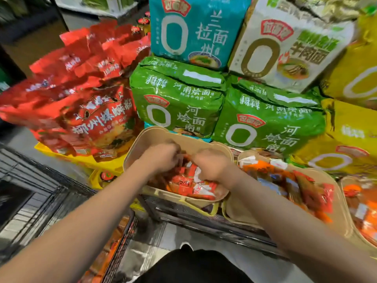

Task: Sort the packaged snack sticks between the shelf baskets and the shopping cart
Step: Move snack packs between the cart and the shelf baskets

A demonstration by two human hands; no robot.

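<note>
- The snack sticks [189, 183], small red, orange and white packets, lie heaped in the beige basket [142, 139] right in front of me on the shelf.
- My left hand [161, 158] is down in that basket, fingers curled into the pile; it is too blurred to say whether they actually pinch a packet.
- My right hand [212, 164] sits just beside it, knuckles up, fingers curled down among the same packets; again I cannot tell if it grips one.
- A second beige basket [338, 203] stands touching on the right, filled with more orange and red packets.
- The black wire shopping cart [120, 248] stands at my lower left, with orange packets showing through its mesh.
- Behind the baskets rise stacked green noodle multipacks [177, 99], with a teal pack [195, 29] and a white pack [289, 43] on top.
- Red bags [85, 94] are piled to the left, yellow packs [350, 127] to the right.
</note>
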